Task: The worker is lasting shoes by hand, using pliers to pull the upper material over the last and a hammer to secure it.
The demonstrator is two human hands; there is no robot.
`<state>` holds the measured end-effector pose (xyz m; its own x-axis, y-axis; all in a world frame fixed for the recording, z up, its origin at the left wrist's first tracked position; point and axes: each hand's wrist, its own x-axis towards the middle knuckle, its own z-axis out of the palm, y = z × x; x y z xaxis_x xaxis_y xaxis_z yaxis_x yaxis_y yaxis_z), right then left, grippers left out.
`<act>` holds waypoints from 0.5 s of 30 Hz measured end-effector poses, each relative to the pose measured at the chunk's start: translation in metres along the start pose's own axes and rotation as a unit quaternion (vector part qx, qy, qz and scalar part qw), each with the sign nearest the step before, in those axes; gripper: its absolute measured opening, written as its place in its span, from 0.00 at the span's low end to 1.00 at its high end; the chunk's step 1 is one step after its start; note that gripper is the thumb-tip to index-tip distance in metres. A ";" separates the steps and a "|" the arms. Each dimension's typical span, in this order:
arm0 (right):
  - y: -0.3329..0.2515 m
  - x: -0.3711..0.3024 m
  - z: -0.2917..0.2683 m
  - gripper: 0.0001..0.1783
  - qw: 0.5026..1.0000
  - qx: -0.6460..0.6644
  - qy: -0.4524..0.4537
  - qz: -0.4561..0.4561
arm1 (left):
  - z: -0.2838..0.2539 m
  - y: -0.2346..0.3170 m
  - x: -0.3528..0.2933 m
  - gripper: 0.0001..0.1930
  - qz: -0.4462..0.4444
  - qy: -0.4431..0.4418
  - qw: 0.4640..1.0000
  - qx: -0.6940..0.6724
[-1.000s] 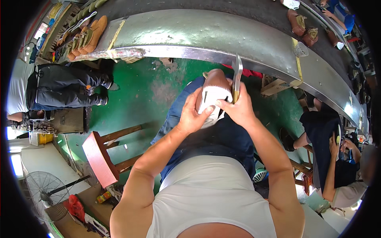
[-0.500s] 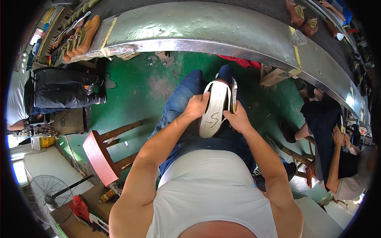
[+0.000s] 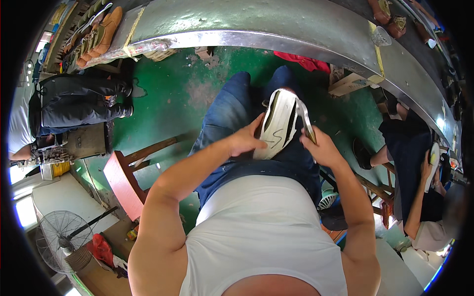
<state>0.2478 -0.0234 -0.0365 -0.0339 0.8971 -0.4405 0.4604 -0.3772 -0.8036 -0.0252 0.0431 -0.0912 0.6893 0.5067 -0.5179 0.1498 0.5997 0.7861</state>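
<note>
A shoe upper on its last (image 3: 280, 118) rests bottom up on my thighs. Its underside is white with a dark hand-drawn mark, and whitish edges are folded over around the rim. My left hand (image 3: 248, 138) is closed on its left side near the heel end. My right hand (image 3: 322, 147) is closed around metal pliers (image 3: 307, 122). Their curved head reaches up to the right edge of the shoe, near the toe end. Whether the jaws grip the edge cannot be made out.
A long metal-topped bench (image 3: 237, 22) stands ahead, with tan shoes (image 3: 106, 34) at its left. A pink-topped stool (image 3: 122, 185) and a fan (image 3: 61, 239) are on my left. A co-worker (image 3: 419, 163) sits to the right, holding a shoe. Another person (image 3: 79, 103) is at the left.
The shoe has turned, its toe end tilting right. My left hand has slid toward the heel end. My right hand has moved right, swinging the pliers' handles outward.
</note>
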 end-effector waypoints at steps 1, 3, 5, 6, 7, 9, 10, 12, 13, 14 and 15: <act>-0.008 -0.011 -0.009 0.25 0.995 -0.041 -0.082 0.035 | 0.006 -0.009 -0.004 0.55 0.010 0.047 0.995 0.086; -0.005 -0.023 -0.010 0.23 0.981 -0.081 -0.157 0.074 | 0.011 -0.011 -0.007 0.56 0.014 0.053 0.983 0.175; -0.002 -0.026 -0.001 0.23 0.940 -0.290 -0.122 -0.134 | 0.013 -0.014 -0.008 0.56 0.003 0.076 0.980 0.184; -0.011 -0.026 0.001 0.23 0.937 -0.300 -0.101 -0.147 | 0.014 -0.015 -0.008 0.56 0.003 0.074 0.980 0.183; -0.014 -0.022 0.005 0.23 0.937 -0.301 -0.101 -0.146 | 0.015 -0.017 -0.007 0.56 0.008 0.071 0.978 0.196; -0.022 -0.013 0.010 0.19 0.883 -0.410 -0.036 -0.224 | 0.010 -0.031 -0.004 0.55 0.014 0.070 0.975 0.210; -0.030 -0.009 0.012 0.19 0.882 -0.411 -0.038 -0.227 | 0.002 -0.048 0.001 0.54 0.039 0.056 0.985 0.157; -0.055 -0.006 0.010 0.16 0.832 -0.519 -0.117 -0.157 | 0.007 -0.037 -0.002 0.53 0.062 0.037 0.992 0.104; -0.053 -0.004 0.010 0.16 0.832 -0.519 -0.117 -0.157 | 0.012 -0.033 -0.006 0.48 0.055 0.035 0.994 -0.088; -0.052 -0.001 0.009 0.14 0.840 -0.491 -0.163 -0.162 | 0.020 -0.024 -0.010 0.44 0.049 0.036 0.959 -0.278; -0.048 0.001 0.009 0.13 0.847 -0.461 -0.209 -0.165 | 0.024 -0.025 -0.004 0.44 0.051 0.038 0.958 -0.281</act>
<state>0.2174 -0.0063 -0.0027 -0.5183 0.6865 -0.5100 0.8545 0.3912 -0.3418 -0.0149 0.0113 -0.1002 0.6231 0.6112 -0.4880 -0.3357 0.7725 0.5390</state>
